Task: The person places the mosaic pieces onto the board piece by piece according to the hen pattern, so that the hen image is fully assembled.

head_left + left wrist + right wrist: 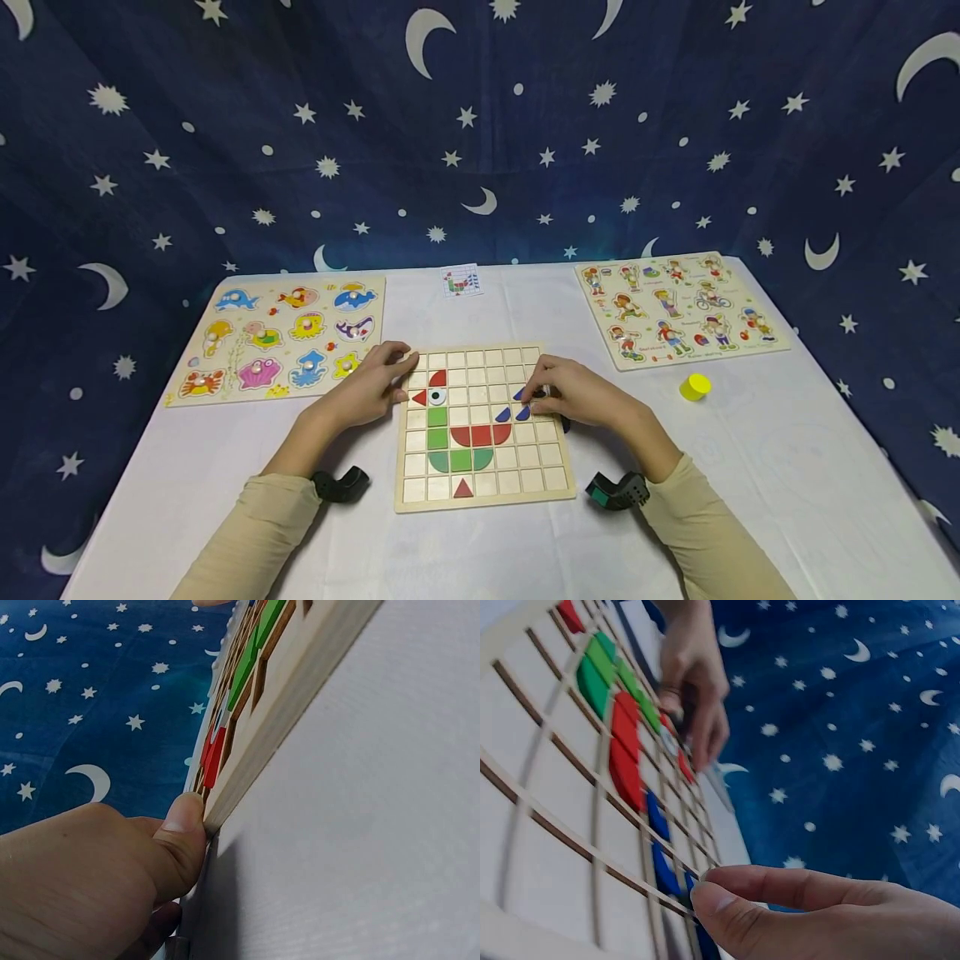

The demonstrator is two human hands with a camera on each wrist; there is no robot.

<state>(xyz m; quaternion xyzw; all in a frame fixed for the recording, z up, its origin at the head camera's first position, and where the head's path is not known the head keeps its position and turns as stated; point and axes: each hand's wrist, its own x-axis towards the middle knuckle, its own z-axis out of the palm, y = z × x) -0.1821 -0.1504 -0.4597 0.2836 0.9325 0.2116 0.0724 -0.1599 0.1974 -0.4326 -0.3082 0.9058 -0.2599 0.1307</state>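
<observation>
A wooden grid board (483, 497) lies on the table, with coloured pieces forming a bird-like pattern in its cells. Its upper left edge is held by my left hand (369, 387); the left wrist view shows that thumb (184, 814) against the board's corner. My right hand (576, 390) is over the board's right side, thumb and forefinger pinching at a blue piece (518, 393), partly hidden by the fingers. Two more blue pieces sit just below, one of them a curved blue piece (503, 414). Red pieces (481, 435) and green pieces (437, 438) fill cells to the left.
A small pattern card (462, 281) lies behind the board. A sea-animal puzzle (262, 336) is on the left, partly behind my left hand. Back right is a children's figure puzzle (681, 310), with a yellow cylinder (695, 387) in front. A starry curtain (480, 133) hangs behind.
</observation>
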